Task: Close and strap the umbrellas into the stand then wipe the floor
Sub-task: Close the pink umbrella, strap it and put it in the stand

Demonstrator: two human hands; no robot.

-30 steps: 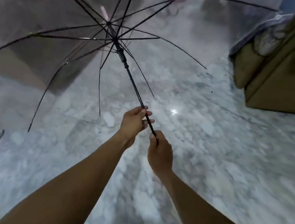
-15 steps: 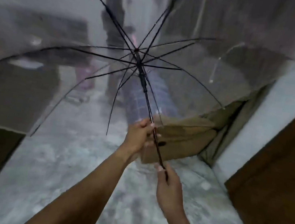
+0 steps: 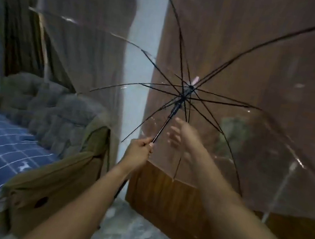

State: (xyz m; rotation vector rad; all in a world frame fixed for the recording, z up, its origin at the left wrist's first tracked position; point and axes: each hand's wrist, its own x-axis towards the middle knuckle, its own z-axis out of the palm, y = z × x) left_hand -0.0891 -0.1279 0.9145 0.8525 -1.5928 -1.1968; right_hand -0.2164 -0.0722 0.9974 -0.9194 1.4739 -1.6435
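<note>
At frame centre, your left hand [image 3: 138,154]: fist closed round the black shaft [image 3: 161,128], low down.
Your right hand [image 3: 179,135]: just right of the shaft, fingers spread, holding nothing; blurred, and it appears clear of the shaft.
Umbrella [image 3: 252,132]: clear canopy fully spread across the upper right of the frame, ribs fanning out from the hub.
Long axis: the shaft runs from your fist up and right; the pink tip [image 3: 195,81] points away from you, towards the wooden panel [image 3: 179,213].
Step in hand: closing, by the look of it. Keep your left grip firm, take the runner [image 3: 176,108] with your right hand and draw it straight down the shaft, fingers clear of the struts.
Frame left: grey sofa [image 3: 53,108].
Stand: not in view.
</note>
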